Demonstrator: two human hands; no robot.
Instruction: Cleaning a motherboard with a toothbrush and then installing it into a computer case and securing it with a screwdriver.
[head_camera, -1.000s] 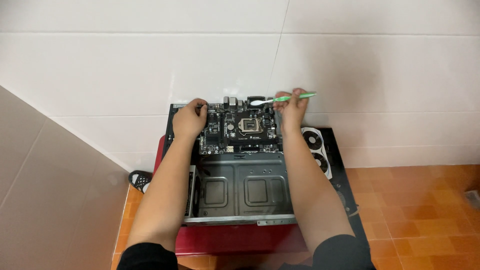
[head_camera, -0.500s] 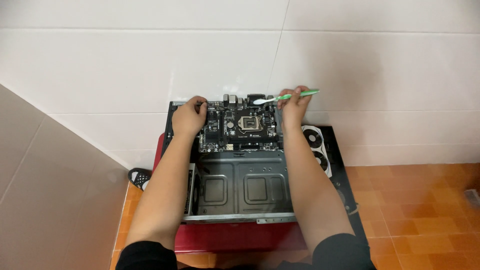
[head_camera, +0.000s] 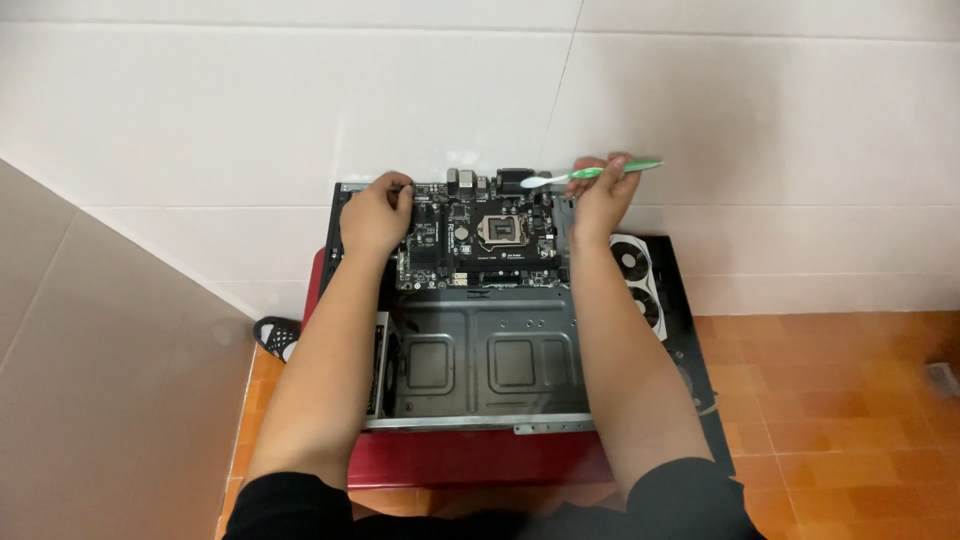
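A dark motherboard (head_camera: 480, 240) lies in the far end of an open grey computer case (head_camera: 490, 365), close to the white tiled wall. My left hand (head_camera: 375, 212) rests on the board's left edge, fingers curled onto it. At the board's right edge, my right hand (head_camera: 602, 195) holds a green and white toothbrush (head_camera: 590, 174), with the bristle end pointing left over the board's rear ports.
The case sits on a red stool or low table (head_camera: 470, 460). A black graphics card (head_camera: 640, 280) with fans lies to the right on a dark mat. A black and white sandal (head_camera: 278, 335) is on the orange tiled floor at left.
Both hands stay on the motherboard's edges. The toothbrush has hardly moved.
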